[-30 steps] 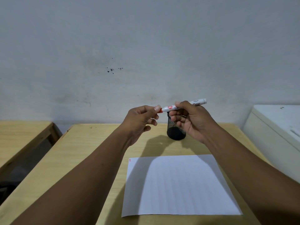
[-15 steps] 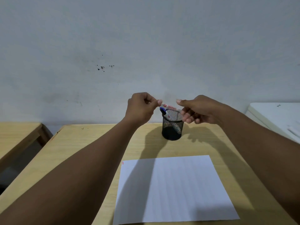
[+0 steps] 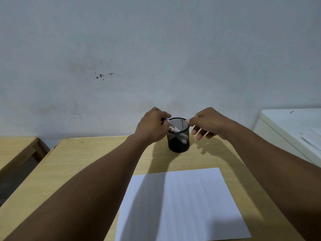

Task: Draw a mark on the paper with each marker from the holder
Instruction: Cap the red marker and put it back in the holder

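A black mesh holder stands at the far middle of the wooden table. Inside it leans a white marker with red on it. My left hand is at the holder's left rim, its fingers closed around the top of a blue-capped marker that still reaches into the holder. My right hand hovers at the right rim, thumb and forefinger tips by the mesh edge, the other fingers loose and apart, holding nothing. A white sheet of paper lies nearer to me; my left forearm covers its top left corner.
A white, box-like cabinet stands right of the table. A second wooden table sits to the left across a dark gap. A grey wall rises close behind the holder.
My right hand dropped the red marker into the holder and let go. My left hand moved down to the holder and closed on the blue-capped marker. Both hands are lower.
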`<state>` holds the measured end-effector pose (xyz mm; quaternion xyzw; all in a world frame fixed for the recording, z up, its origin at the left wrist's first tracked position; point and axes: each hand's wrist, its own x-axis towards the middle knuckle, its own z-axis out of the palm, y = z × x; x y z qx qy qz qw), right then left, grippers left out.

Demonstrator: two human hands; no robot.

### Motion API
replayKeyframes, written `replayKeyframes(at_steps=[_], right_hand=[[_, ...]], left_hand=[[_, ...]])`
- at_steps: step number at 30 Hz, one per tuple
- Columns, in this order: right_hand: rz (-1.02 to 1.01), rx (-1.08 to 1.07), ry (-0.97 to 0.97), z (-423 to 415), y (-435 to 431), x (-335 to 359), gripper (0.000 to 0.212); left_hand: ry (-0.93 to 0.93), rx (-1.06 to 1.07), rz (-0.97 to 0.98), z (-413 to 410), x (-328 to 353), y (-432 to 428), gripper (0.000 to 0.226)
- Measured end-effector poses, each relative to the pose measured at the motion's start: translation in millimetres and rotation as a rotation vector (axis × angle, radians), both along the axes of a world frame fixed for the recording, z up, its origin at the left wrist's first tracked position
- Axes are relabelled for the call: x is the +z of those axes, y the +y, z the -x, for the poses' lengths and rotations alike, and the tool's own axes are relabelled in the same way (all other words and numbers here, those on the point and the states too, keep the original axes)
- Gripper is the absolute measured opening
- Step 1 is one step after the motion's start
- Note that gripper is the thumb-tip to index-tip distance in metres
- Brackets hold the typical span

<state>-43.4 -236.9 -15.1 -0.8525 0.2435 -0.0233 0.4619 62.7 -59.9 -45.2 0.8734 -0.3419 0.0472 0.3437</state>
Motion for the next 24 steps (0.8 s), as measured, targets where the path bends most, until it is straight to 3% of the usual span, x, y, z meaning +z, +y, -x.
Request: replayKeyframes(at_steps=[8,14,24], right_hand=[[-0.011,-0.005,-0.032,0,1,-6,0.015],[-0.032,0.000,-0.048,1,0,-5,0.016],[-0.063,0.011,-0.067,0,2,-5,0.015]], left_hand=[[0.274,0.033,0.238,1,10,-13,0.039],[0.566,0.075,0.402,-12,14,-15,0.026],[0.562,0.175,0.489,-8,25,-18,0.012]])
